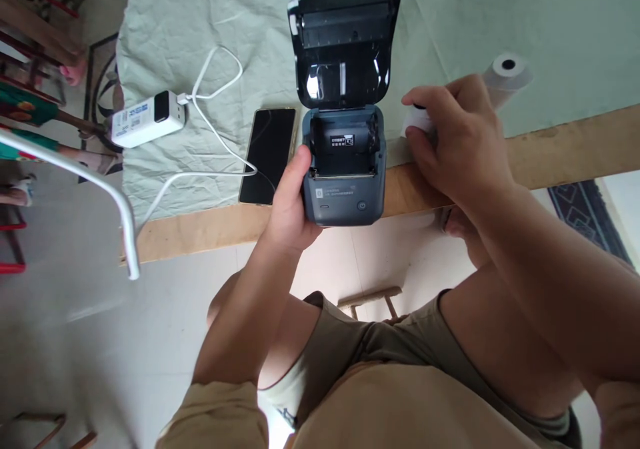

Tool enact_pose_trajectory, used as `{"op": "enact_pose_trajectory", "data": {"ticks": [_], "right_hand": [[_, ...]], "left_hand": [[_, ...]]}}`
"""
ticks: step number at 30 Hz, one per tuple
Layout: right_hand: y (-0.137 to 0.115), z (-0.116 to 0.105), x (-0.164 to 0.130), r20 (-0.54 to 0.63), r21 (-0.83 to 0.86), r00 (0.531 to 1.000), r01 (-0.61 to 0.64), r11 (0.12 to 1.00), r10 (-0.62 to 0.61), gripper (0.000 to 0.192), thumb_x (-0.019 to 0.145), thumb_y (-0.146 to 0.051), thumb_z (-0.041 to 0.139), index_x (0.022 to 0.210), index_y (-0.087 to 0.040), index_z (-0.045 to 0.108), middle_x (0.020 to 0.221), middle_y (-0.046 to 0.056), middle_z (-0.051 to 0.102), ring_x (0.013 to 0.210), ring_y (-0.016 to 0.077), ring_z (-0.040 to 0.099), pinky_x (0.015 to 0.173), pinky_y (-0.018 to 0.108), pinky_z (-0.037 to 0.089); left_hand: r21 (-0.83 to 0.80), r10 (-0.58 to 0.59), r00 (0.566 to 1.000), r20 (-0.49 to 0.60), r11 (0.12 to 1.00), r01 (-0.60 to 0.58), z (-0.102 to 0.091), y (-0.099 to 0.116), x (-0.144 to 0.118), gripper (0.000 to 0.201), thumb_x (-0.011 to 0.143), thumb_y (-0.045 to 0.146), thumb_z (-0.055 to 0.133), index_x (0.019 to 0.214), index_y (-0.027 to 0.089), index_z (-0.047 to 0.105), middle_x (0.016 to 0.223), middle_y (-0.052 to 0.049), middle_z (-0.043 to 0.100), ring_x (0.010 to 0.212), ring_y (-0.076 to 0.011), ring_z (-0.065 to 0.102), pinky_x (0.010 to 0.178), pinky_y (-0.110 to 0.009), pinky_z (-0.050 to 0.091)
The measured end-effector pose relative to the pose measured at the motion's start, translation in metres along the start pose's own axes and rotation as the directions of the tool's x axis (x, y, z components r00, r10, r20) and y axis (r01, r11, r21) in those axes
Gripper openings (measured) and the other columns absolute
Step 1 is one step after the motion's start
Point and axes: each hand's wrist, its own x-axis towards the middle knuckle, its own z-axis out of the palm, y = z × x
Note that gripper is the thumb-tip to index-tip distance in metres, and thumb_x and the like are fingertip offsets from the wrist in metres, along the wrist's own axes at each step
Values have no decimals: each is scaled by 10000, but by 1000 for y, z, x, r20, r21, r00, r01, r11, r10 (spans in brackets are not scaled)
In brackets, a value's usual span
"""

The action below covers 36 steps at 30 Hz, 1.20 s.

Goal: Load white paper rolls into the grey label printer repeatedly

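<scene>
- Head view: the left hand [289, 203] is closed around the left side of a small dark grey printer [344, 169], thumb pressed on its upper left edge, fingers hidden behind the body.
- The printer sits at the front edge of the bench [560, 152], partly over the lip, and its lid [344, 45] is swung up and back, so the paper bay [344, 143] lies open with a small label showing inside.
- The right hand [457, 145] is just to the right of the printer, its grip curled shut over a small white paper roll [416, 120]; only the roll's left end shows under the fingers.
- A second white paper roll [506, 75] lies on its side just beyond that hand, on the pale green cloth [500, 9] that covers most of the bench.
- A black phone [267, 155] lies flat, screen up, just left of the printer and near the left thumb.
- A white cable [210, 95] loops over the cloth from the phone's lower edge to a white charger block [147, 117] farther left.
- Below the bench edge the person's knees in tan shorts [380, 382] and a pale tiled floor [60, 315] show.
</scene>
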Motion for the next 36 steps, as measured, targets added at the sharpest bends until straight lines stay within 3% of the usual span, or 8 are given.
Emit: {"op": "enact_pose_trajectory", "data": {"ticks": [4, 7, 9, 13, 18, 21, 30, 36], "right_hand": [[-3, 3, 4, 0, 476, 991, -118, 871, 134, 534, 835, -237, 572, 1322, -389, 416, 1060, 33, 586, 911, 192, 629, 817, 371, 570], [-8, 5, 9, 230, 808, 915, -370, 458, 333, 409, 828, -234, 542, 1217, -339, 470, 994, 19, 611, 754, 142, 627, 609, 278, 551], [-12, 4, 13, 289, 863, 896, -396, 312, 336, 358, 786, -172, 568, 1124, -284, 531, 963, 16, 595, 734, 117, 623, 589, 244, 542], [-26, -11, 15, -4, 794, 982, -113, 597, 190, 464, 747, -77, 598, 1161, -286, 589, 1053, -4, 576, 853, 88, 605, 718, 199, 571], [-49, -34, 13, -175, 434, 972, 219, 874, -157, 448, 862, -166, 508, 1289, -295, 553, 1268, 0, 560, 1187, 167, 562, 883, 252, 576], [-60, -32, 11, -171, 247, 924, 377, 892, -343, 401, 854, -134, 509, 1229, -252, 585, 1203, 15, 629, 1151, 195, 599, 976, 315, 537], [-57, -13, 12, -65, 84, 937, 347, 934, -342, 68, 853, -176, 571, 839, -230, 608, 1018, -1, 728, 846, 166, 685, 719, 331, 506], [-65, -12, 3, -231, 61, 878, 442, 895, -418, 155, 857, -198, 588, 732, -237, 670, 859, -5, 731, 821, 172, 655, 712, 334, 482]], "left_hand": [[10, 15, 1000, -1, 1000, -15, -4, -3, 3, 416, 912, 536, 493, 1091, 216, 690, 1088, 30, 724, 1377, -250, 495, 1044, -353, 536], [9, 20, 1000, 18, 1000, -20, -6, -5, 4, 445, 911, 558, 479, 1111, 220, 688, 1096, 39, 724, 1348, -243, 528, 1026, -333, 546], [17, 4, 1000, 27, 1000, -4, -6, -6, 4, 470, 915, 573, 459, 1129, 219, 684, 1106, 38, 722, 1326, -245, 549, 1017, -339, 553], [39, 28, 1000, 13, 999, -29, -4, -7, 4, 456, 932, 555, 437, 1120, 221, 684, 1093, 37, 721, 1340, -249, 535, 1032, -365, 545], [34, 57, 997, 49, 998, -59, 3, -3, 3, 391, 926, 513, 483, 1097, 225, 685, 1120, 12, 717, 1400, -240, 468, 1086, -358, 508], [50, 41, 997, 71, 998, -45, 7, 0, 2, 349, 923, 479, 504, 1082, 221, 677, 1126, -15, 715, 1419, -236, 442, 1109, -354, 484], [111, 10, 999, 45, 994, -15, 13, 3, -4, 276, 922, 462, 524, 1026, 240, 652, 1163, 3, 701, 1403, -227, 466, 1108, -380, 478], [38, 48, 996, 79, 998, -51, 12, 4, -4, 291, 893, 480, 558, 982, 215, 635, 937, -18, 706, 1242, -224, 600, 981, -334, 532]]}}
